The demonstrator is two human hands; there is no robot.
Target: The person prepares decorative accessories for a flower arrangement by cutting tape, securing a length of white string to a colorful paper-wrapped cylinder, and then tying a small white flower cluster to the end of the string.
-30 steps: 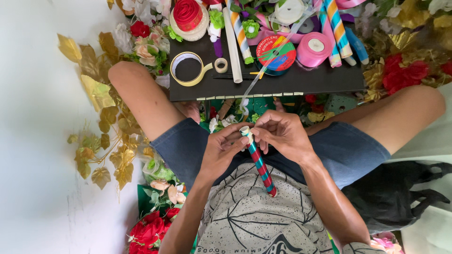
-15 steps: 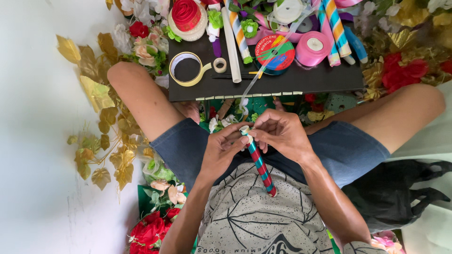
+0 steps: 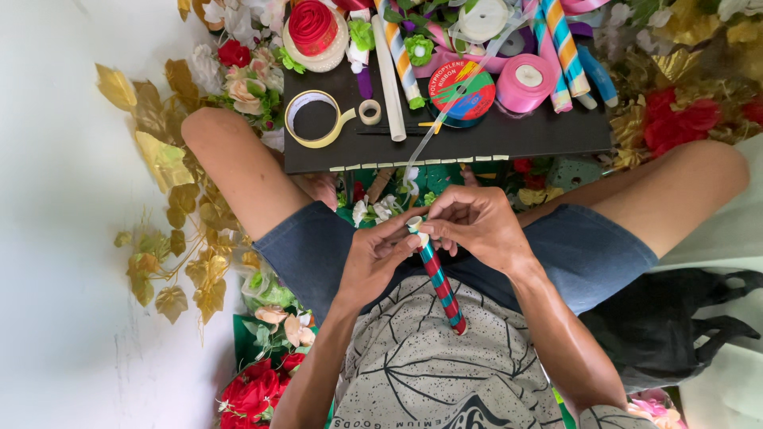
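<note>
**A:** What was the setting?

**B:** A person sat cross-legged on a pale floor point(image 3: 56, 238) before a low black board point(image 3: 540, 135), with gold artificial leaves point(image 3: 163, 159) spread off the board's left edge and red artificial roses point(image 3: 254, 393) beside the left hip.

**A:** And what lay on the board?

**B:** A beige tape ring point(image 3: 316, 119) sat near the left front corner, with a red ribbon spool point(image 3: 312, 28) behind it at the back edge. A round, multicoloured ribbon spool point(image 3: 463, 91) occupied the middle, a pink ribbon roll point(image 3: 524, 83) just to its right, and orange-and-blue striped sticks point(image 3: 560, 44) leaned at the back right. A clear ribbon strand point(image 3: 445, 111) ran from the spool over the front edge.

**A:** The hands?

**B:** Both met over the lap. The left hand point(image 3: 373, 258) and right hand point(image 3: 477, 222) pinched, fingertips closed, the white top end of a red-and-green striped stick point(image 3: 441, 282), which slanted down toward the grey printed shirt point(image 3: 429, 365).
</note>
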